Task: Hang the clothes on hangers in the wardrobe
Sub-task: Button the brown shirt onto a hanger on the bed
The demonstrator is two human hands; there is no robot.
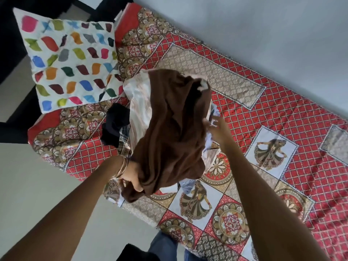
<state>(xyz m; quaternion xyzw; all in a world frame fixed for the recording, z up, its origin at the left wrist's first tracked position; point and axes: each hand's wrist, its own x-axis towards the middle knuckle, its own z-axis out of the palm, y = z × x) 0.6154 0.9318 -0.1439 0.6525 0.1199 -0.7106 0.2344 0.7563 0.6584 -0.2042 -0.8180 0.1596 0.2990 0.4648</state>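
Observation:
A brown garment [173, 125] hangs bunched over a pile of clothes on the bed. My left hand [132, 177], with bangles on the wrist, grips its lower end near the bed's edge. My right hand [216, 129] reaches to the garment's right side with fingers spread, at the cloth's edge; whether it touches is unclear. Under the brown garment lie a cream striped garment [137, 104], a black garment [114, 123], a checked cloth [124, 140] and pale blue cloth [188, 185]. No hanger or wardrobe is in view.
The bed carries a red patterned bedsheet [263, 119] with dancer prints. A white pillow [69, 61] with coloured leaf shapes lies at the head end. A pale wall [263, 25] runs along the far side. Light floor [37, 176] is at the left.

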